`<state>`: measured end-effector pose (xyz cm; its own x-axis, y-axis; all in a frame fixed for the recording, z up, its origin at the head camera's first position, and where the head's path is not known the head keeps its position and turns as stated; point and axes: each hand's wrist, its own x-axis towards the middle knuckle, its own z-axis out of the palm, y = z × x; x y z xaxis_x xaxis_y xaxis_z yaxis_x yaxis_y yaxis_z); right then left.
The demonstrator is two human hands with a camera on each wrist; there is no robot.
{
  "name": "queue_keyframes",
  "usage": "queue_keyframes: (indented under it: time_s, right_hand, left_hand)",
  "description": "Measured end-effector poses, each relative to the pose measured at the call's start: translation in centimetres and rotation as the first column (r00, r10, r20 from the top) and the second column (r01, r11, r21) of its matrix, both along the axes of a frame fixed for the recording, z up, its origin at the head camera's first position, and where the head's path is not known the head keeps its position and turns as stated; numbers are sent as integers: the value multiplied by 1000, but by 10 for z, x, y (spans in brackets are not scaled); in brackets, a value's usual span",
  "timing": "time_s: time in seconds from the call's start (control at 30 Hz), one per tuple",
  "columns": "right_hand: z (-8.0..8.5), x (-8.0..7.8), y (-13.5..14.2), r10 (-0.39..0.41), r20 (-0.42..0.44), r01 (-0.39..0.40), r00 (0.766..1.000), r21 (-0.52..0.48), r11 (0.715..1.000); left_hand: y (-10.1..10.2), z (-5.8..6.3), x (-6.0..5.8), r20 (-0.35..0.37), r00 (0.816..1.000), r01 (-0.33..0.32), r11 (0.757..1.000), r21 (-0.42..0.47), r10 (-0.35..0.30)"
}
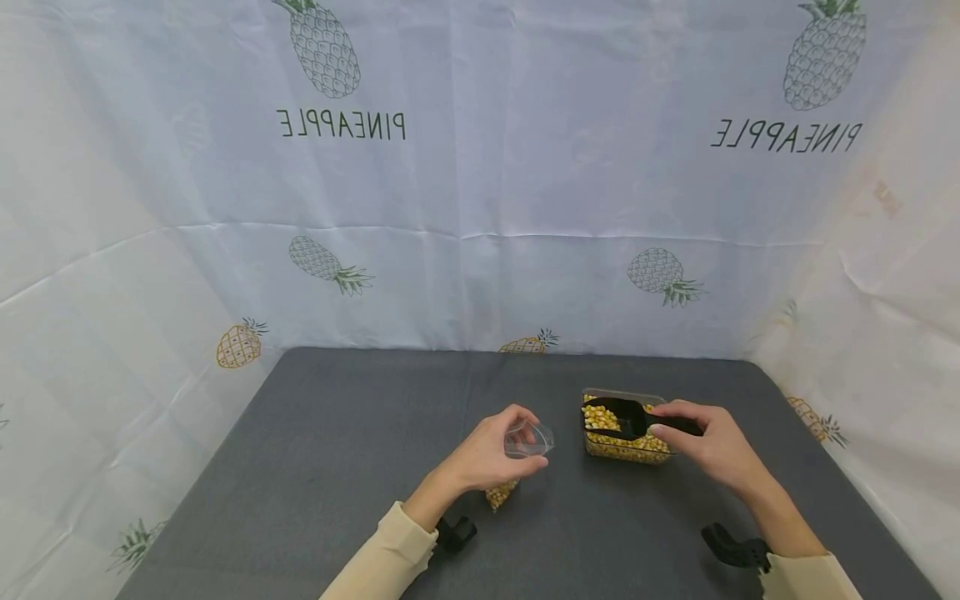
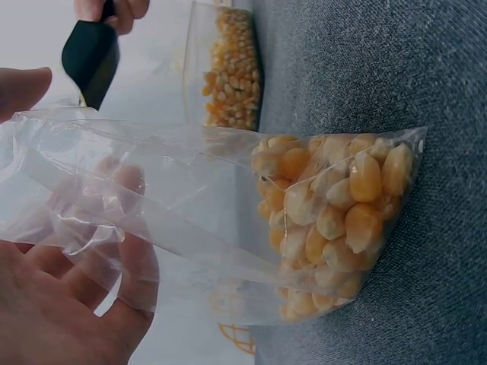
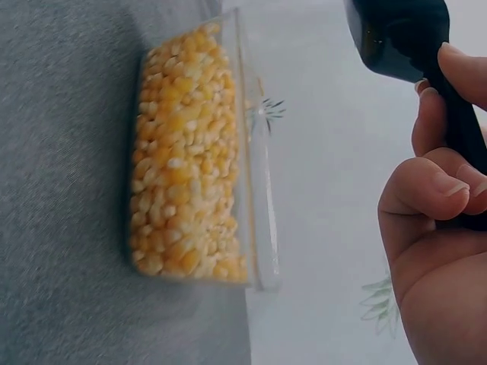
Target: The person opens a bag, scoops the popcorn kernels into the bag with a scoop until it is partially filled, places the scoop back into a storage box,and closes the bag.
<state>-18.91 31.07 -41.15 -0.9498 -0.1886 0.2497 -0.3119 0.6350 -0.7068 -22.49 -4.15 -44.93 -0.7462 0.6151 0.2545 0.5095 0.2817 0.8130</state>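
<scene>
In the head view my left hand [image 1: 491,454] holds a clear plastic bag [image 1: 529,442] by its mouth, thumb and fingers spread round the opening. The left wrist view shows corn kernels [image 2: 335,213] filling the bag's lower end, which is against or just above the grey table. My right hand [image 1: 712,437] grips the handle of a black scoop [image 1: 636,419]. That scoop is above a clear rectangular container [image 1: 618,392] of corn. Kernels [image 1: 600,417] show at the scoop's mouth; whether they lie in it or below is hard to tell.
The dark grey table [image 1: 360,450] reaches back to a hanging white cloth [image 1: 465,183] printed with pineapples, which also closes off both sides. A black wrist mount [image 1: 456,533] sits on the left wrist and another black mount [image 1: 735,550] on the right.
</scene>
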Motion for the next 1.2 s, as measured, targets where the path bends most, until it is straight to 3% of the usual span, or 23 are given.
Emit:
queue_keyframes:
  time_s: [0.2, 0.43, 0.87, 1.2]
  right_hand:
    - [3, -1, -4, 27, -7, -28, 1000, -49, 998]
    - [7, -1, -10, 67, -54, -69, 996, -25, 997]
    - [18, -9, -33, 144, -54, -145, 988, -14, 989]
    - [22, -10, -46, 227, -46, -231, 973, -99, 968]
  left_hand:
    - [0, -1, 0, 4, 1000, 6, 1000, -1, -6]
    - [0, -1, 0, -5, 1000, 9, 1000, -16, -9]
    - [0, 0, -1, -12, 1000, 16, 1000, -26, -17]
    - [0, -1, -1, -8, 1000, 19, 1000, -15, -19]
